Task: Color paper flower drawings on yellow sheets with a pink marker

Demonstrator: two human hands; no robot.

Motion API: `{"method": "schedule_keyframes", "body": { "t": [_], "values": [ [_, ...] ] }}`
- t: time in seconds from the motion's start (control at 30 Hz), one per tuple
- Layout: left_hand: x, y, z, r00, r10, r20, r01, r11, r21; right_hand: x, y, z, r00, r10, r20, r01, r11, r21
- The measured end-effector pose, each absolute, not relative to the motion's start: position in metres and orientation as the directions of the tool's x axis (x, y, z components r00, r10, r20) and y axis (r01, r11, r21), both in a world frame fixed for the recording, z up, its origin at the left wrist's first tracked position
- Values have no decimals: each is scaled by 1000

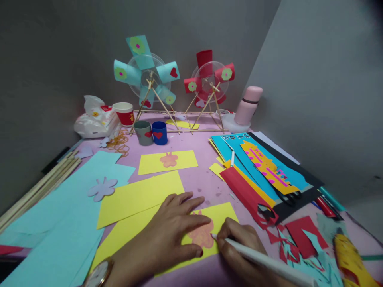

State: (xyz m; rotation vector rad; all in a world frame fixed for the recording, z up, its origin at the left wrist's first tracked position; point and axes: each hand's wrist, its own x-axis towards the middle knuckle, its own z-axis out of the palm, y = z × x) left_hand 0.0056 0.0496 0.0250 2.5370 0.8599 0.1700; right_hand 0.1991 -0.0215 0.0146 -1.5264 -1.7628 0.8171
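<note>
My left hand lies with fingers spread on a yellow paper, its fingertips touching a pink butterfly shape on that paper. In my right hand is a white pen, its tip at the butterfly's right edge. Behind them, another yellow paper bears a similar pink butterfly. Further yellow strips lie beyond and beneath my left hand. A lilac butterfly shape rests on light blue paper.
Two paper-and-stick wheels, blue and red, stand at the back near small cups and a pink bottle. Wooden sticks lie left. Coloured sheets, scissors and paper scraps cover the right.
</note>
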Motion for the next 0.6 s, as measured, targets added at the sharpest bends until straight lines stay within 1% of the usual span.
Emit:
{"method": "schedule_keyframes", "body": {
  "t": [0.13, 0.23, 0.33, 0.43, 0.53, 0.6],
  "values": [
    [6, 50, 26, 800, 600, -22, 541, -704, 461, 198, -21, 16, -99, 991, 90, 593, 132, -794],
    [5, 50, 27, 798, 602, -22, 539, -698, 472, 199, -20, 15, -111, 989, 99, 573, 145, -807],
    [6, 50, 28, 790, 613, -22, 543, -682, 490, 201, -21, 9, -100, 991, 89, 507, 128, -853],
    [9, 46, 32, 780, 626, -18, 547, -667, 507, 204, -22, 1, -33, 997, 72, 406, 80, -910],
    [8, 35, 47, 709, 705, 2, 613, -617, 493, 205, -24, -5, 42, 997, 68, 334, 50, -941],
    [-3, 17, 65, 662, 750, 1, 664, -587, 464, 207, -26, -7, 62, 995, 76, 329, 51, -943]
  ]
}}
